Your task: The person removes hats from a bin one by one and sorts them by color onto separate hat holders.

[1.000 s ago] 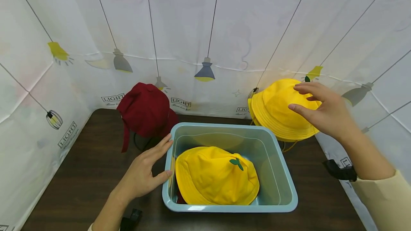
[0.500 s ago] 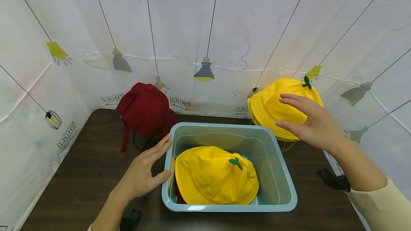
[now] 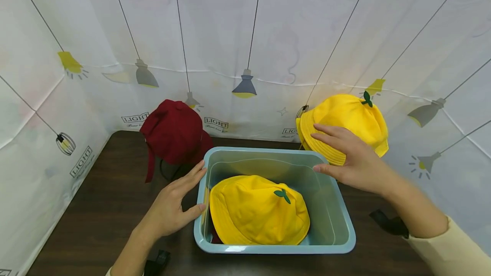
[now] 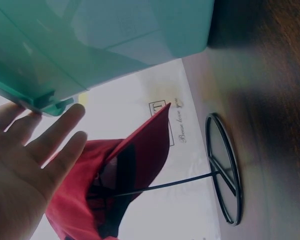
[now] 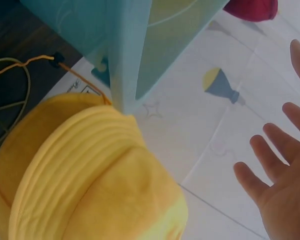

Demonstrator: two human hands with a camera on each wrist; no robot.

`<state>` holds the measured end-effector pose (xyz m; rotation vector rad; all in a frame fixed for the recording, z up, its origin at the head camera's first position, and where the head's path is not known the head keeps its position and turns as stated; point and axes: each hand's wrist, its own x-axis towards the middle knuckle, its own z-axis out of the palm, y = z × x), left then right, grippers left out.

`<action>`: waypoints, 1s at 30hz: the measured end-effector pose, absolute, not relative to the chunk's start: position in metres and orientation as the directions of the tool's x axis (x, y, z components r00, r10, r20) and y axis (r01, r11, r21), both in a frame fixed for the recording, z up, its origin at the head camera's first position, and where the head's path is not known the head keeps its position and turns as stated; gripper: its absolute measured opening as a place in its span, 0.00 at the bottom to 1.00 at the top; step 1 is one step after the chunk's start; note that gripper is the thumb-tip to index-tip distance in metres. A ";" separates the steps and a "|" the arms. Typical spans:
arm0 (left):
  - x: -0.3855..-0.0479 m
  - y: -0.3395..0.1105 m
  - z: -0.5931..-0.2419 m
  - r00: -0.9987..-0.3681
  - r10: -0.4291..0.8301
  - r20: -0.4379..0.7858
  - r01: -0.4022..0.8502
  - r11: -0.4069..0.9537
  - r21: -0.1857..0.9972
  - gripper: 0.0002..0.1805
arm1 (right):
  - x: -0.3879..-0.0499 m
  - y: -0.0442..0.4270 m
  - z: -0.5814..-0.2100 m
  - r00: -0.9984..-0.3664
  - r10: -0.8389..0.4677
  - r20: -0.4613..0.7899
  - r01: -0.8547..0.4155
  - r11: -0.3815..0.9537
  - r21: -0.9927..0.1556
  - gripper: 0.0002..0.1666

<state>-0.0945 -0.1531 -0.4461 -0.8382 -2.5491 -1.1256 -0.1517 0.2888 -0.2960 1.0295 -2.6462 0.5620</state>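
Note:
A light-blue bin (image 3: 276, 248) holds a yellow hat (image 3: 257, 212) with a green leaf tip, and a bit of dark red cloth shows beneath it. My left hand (image 3: 172, 205) rests its fingers on the bin's left rim, relaxed. In the left wrist view those fingers (image 4: 65, 125) touch the rim's edge. Over the bin's back right corner hovers my right hand (image 3: 353, 161), fingers spread and holding nothing, in front of a second yellow hat (image 3: 353, 114). The right wrist view shows this hand (image 5: 290, 175) apart from the hat (image 5: 115, 185).
Behind the bin's left side a dark red cap (image 3: 172, 131) hangs on a black wire stand (image 4: 225, 170). The second yellow hat sits on a wire stand (image 5: 27, 95) at the back right. A patterned white sheet (image 3: 215, 24) rises behind the dark wooden table (image 3: 96, 208).
My right hand has moved left and down, from over the second yellow hat towards the bin's back right corner. My left hand stays at the left rim.

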 end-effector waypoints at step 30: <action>-0.095 -0.154 -0.447 -0.811 0.409 0.419 0.585 0.530 0.614 0.42 | -0.138 0.242 -0.319 -0.654 -0.756 0.016 -0.705 0.602 -0.374 0.48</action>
